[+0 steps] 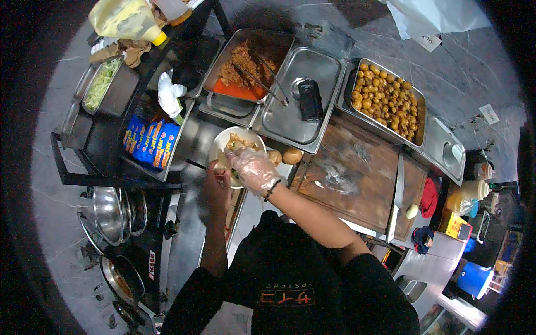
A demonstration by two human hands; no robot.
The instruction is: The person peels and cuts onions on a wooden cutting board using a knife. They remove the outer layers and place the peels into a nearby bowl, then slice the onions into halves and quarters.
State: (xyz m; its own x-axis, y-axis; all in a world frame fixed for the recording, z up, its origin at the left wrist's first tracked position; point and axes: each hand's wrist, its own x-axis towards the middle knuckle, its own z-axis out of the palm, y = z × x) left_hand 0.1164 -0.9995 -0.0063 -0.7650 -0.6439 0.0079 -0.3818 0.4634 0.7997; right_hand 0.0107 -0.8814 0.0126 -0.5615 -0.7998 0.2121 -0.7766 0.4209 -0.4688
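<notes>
A white bowl holds pale and browned pieces of food. My right hand, in a clear plastic glove, reaches into it with the fingers bent down over the food. Whether those fingers grip anything is hidden. At the bowl's near left edge, my bare left hand grasps the rim between thumb and fingers. Just right of the bowl lie two round brown items, one partly behind the glove.
Behind the bowl, tongs rest in a steel pan of shredded food in red sauce. Small potatoes fill another pan. A knife lies across the wooden cutting board. Blue packets stand at left.
</notes>
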